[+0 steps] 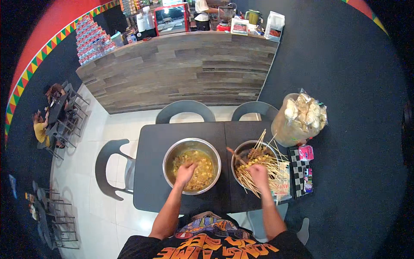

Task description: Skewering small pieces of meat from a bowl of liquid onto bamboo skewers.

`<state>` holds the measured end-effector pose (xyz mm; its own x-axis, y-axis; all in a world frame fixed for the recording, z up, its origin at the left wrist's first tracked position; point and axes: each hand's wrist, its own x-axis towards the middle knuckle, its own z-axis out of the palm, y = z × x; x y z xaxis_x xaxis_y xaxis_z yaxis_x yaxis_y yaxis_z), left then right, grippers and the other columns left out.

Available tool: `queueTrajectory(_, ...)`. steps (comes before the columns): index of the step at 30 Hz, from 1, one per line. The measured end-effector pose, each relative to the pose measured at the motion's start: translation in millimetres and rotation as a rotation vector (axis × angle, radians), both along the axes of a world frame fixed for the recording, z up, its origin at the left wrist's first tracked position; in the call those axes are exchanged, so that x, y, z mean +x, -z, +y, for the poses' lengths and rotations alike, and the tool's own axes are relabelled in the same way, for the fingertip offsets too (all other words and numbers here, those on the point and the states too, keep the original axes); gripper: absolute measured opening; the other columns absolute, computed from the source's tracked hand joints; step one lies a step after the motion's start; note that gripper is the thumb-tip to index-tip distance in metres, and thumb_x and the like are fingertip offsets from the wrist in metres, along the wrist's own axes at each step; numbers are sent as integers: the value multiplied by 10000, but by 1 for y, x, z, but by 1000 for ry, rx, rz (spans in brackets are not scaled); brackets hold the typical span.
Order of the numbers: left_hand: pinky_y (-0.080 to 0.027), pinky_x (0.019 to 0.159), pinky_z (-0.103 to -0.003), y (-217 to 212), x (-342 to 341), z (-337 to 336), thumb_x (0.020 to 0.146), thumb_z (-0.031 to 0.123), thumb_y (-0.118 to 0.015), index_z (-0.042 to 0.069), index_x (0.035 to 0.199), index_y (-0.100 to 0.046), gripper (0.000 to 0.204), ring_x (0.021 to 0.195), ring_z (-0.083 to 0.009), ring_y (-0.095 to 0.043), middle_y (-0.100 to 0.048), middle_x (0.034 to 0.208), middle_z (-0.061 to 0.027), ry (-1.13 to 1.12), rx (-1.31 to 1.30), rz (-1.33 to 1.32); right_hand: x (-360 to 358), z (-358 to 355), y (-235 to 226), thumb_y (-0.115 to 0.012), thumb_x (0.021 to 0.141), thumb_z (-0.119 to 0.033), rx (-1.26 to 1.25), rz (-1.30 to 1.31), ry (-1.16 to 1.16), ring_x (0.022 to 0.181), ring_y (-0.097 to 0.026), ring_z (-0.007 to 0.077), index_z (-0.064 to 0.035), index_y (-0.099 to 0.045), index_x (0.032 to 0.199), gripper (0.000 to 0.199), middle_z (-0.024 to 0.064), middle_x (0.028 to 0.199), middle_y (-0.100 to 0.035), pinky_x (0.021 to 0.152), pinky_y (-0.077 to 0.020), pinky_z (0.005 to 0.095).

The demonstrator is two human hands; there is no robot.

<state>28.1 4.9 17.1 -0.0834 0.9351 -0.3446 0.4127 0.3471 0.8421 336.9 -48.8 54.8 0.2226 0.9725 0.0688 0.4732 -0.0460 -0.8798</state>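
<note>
Your left grip (185, 173) is hanging bunched above the yellow food mixture (203, 160) in the left bowl (191, 144), its hold impossible to tell; your right grip (258, 175) is lying curled over skewers (274, 169) in the right bowl (242, 152), hold indistinct. Your forearms (167, 216) are slanting across the desk (150, 172).

Your head cam, L one of 2 wide fisheyes, looking down & fwd from above you, bench (148, 166) nr & abt mid-frame, L hand (186, 173) & R hand (259, 175) just below ctr, red wall (45, 32) far off upper L, edges bowed
</note>
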Motion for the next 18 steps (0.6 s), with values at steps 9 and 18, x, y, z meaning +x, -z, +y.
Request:
queueTrajectory(9,-237,1013,-425,28,18,-31,665,452,-607,99,1096,-595,558,1165,-364,-399,-574,1070,-204,4,-108,383,97,108,-56,-598,612,-103,-289,-1023,-191,744,-603,328,-60,-652,725,132,165,764,-621,670,-482,416)
queueTrajectory(18,-448,833,-357,41,4,-45,677,358,-632,43,962,-647,425,923,-314,-590,-615,941,-213,-153,-37,233,68,177,5,-611,638,-107,-211,-1427,-589,964,-520,262,-67,-657,810,182,109,944,-599,802,-413,375)
